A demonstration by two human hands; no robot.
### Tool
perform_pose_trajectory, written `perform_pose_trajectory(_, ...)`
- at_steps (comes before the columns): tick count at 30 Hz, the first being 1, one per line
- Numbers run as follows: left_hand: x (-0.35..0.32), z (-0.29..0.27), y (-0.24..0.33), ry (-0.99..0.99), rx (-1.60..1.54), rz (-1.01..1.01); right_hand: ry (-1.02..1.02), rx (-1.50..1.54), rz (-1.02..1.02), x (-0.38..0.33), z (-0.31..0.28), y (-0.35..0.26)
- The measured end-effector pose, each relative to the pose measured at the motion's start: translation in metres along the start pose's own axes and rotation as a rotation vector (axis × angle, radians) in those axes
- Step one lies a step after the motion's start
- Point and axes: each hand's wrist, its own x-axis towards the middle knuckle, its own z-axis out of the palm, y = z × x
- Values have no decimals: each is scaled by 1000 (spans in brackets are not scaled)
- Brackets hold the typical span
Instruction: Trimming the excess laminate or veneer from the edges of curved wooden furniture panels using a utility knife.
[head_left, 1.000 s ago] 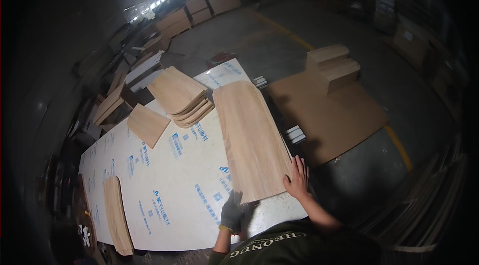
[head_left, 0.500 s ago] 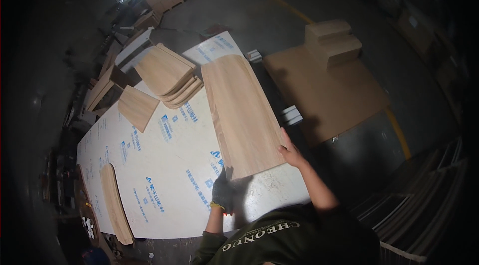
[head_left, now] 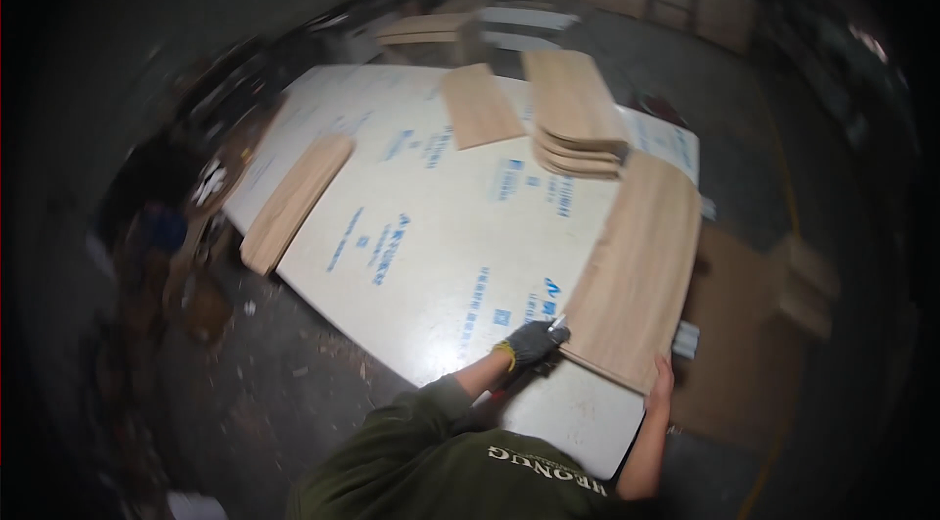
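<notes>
A long wood-grain panel [head_left: 641,265] with a bowed surface lies along the right side of the white board-topped table [head_left: 431,275]. My left hand [head_left: 534,344], in a dark grey glove with a yellow cuff, is closed beside the panel's near left corner. A small pale tip pokes out of its fingers; the rest of what it holds is hidden. Bare, my right hand [head_left: 661,385] grips the panel's right edge close to the near corner. Just past the panel's far left edge sits a stack of curved wooden panels [head_left: 573,114].
A smaller wooden piece [head_left: 482,107] lies left of the stack. Narrow curved wooden strips [head_left: 299,202] rest along the table's left edge. Beyond the right edge, a brown sheet [head_left: 739,344] on the floor carries wooden pieces [head_left: 808,285]. Furniture parts [head_left: 431,30] stand behind the table.
My view has swung left, so the table sits further right in the picture. The left hand has closed near the panel's corner; the right hand is lower on its edge.
</notes>
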Motion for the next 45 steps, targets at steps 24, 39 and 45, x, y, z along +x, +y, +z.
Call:
perform_pose_trajectory(24,-320,-131,-231,1031,-901,48,-707,-545,55,25,395,94)
perform_pose_trajectory(39,-465,-50,-331,1755,-1618,129,-1042,-570,271,-80,647,281)
perform_pose_trajectory(45,-480,-57,-302,1946,-1689,113,-1082,-578,337,-94,694,336)
